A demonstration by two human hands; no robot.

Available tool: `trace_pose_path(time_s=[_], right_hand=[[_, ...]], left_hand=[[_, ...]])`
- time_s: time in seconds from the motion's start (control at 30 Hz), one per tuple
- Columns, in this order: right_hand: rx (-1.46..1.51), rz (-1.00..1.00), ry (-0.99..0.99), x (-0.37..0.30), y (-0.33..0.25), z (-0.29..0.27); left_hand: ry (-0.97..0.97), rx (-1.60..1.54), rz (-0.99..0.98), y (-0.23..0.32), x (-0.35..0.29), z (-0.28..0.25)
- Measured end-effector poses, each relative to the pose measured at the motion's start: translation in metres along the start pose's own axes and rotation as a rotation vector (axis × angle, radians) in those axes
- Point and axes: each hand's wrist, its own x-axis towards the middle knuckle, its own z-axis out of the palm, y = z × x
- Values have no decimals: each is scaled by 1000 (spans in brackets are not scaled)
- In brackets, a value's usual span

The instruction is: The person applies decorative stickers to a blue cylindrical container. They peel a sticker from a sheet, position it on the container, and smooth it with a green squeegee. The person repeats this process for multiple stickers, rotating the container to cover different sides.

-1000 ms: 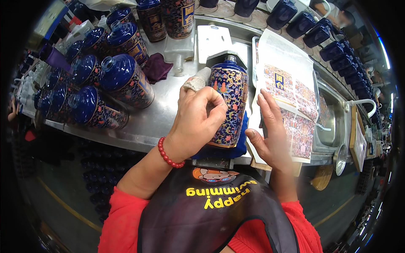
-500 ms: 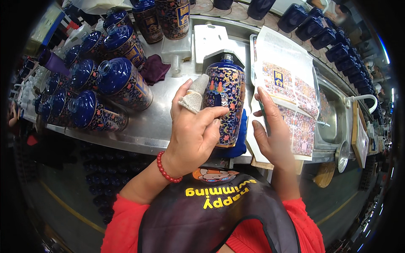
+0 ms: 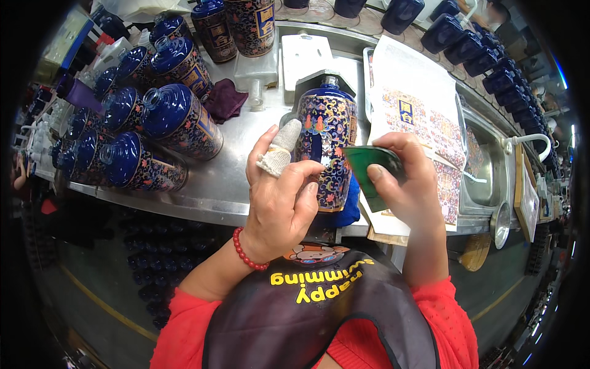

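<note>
A dark blue ceramic bottle (image 3: 329,135) with a colourful floral pattern lies on a blue cloth (image 3: 351,206) at the near edge of the steel bench. My left hand (image 3: 284,197) rests against the bottle's left side, thumb on the pattern; its index finger wears a white cloth wrap. My right hand (image 3: 405,184) grips a green flexible card (image 3: 369,169) and presses its edge against the bottle's right side.
Several similar blue patterned bottles (image 3: 178,120) lie in rows at the left of the steel bench (image 3: 233,178). A printed decal sheet (image 3: 424,117) lies to the right, beside a sink (image 3: 485,166) with a tap. A purple cloth (image 3: 224,99) sits behind. More dark jars (image 3: 485,43) line the far right.
My right hand, flat and empty on the sheet before, now holds the green card against the bottle. My left hand has shifted lower on the bottle's side.
</note>
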Motion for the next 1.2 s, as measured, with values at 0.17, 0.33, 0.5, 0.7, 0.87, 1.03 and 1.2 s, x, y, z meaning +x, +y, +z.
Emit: trace_pose_path(time_s=[0.17, 0.33, 0.5, 0.7, 0.87, 1.03, 1.2], right_hand=[[77, 52, -52, 5, -1, 5], [142, -36, -73, 13, 5, 3], [75, -119, -228, 32, 9, -8], [18, -205, -406, 54, 6, -15], [32, -202, -459, 62, 5, -16], [-13, -244, -526, 66, 6, -18], [67, -140, -544, 69, 4, -20]], left_hand=[[-15, 50, 15, 0, 1, 1], [-20, 6, 40, -3, 0, 0], [-12, -51, -21, -5, -3, 1], [8, -76, -30, -8, -5, 2], [13, -68, -32, -10, -7, 1], [34, -103, -58, -11, -8, 4], [-14, -122, -77, -14, -10, 2]])
